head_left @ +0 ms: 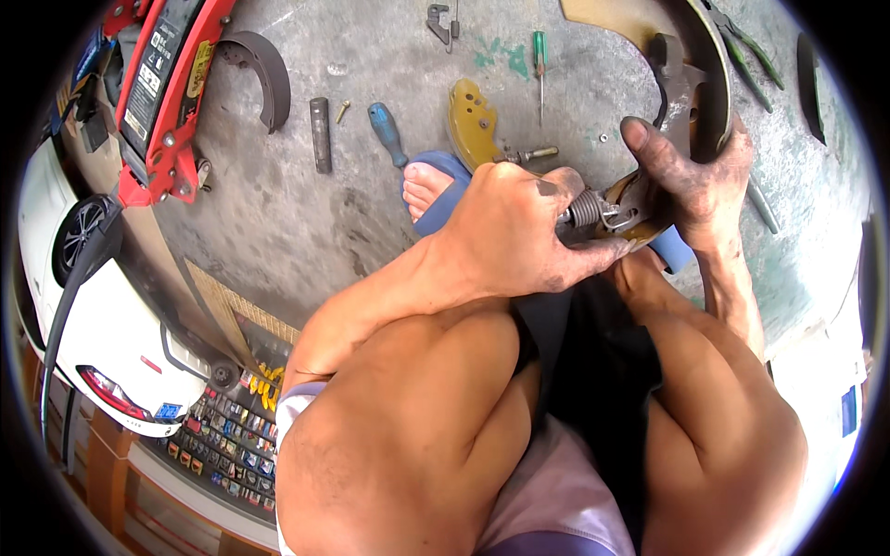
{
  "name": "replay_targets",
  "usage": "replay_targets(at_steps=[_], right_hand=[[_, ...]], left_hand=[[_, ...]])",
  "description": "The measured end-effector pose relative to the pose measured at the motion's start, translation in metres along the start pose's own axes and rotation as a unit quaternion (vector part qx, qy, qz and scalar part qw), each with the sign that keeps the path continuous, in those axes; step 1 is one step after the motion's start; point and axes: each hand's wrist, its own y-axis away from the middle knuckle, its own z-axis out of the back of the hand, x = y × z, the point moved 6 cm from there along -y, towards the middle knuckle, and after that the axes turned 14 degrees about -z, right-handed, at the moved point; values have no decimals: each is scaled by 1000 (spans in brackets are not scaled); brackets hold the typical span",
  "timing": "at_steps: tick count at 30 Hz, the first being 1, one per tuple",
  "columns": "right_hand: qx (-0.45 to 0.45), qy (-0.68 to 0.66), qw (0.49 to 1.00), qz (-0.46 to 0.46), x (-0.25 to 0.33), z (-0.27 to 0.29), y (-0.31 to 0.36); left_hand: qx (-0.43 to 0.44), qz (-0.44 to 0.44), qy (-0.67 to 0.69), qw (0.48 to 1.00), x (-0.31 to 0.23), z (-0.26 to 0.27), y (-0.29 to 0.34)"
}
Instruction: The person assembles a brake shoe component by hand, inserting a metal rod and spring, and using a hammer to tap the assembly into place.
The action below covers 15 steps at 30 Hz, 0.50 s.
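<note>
Above the floor between my knees, my left hand (510, 227) is closed, its thumb and fingers around the end of a coil spring (585, 211) and the metal parts beside it. My right hand (700, 171) grips the lower end of a curved brake shoe (712, 65), thumb raised on the inner side and the other fingers mostly hidden behind it. The spring lies against the shoe's lower end, between the two hands. Just beyond my left hand are a yellow brake shoe web (475, 125) and a threaded rod (533, 154); whether they join the held parts I cannot tell.
On the concrete lie a dark brake shoe (264, 79), a dark cylinder (320, 134), a bolt (343, 112), a blue-handled screwdriver (386, 132), a green-handled screwdriver (540, 56), a metal lever (439, 26) and green-handled pliers (744, 56). A red jack (171, 102) and white car (120, 324) are at left.
</note>
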Motion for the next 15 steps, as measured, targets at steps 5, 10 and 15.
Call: replay_targets(at_steps=[5, 10, 15], right_hand=[[-22, 40, 998, -31, 1, 2, 2], [-55, 50, 994, 83, 11, -1, 7], [-109, 112, 976, 150, 24, 4, 9]], left_hand=[[-15, 11, 8, 1000, 2, 1, 0], [-2, 23, 17, 1000, 4, 0, 4], [-2, 11, 13, 1000, 0, 2, -1]])
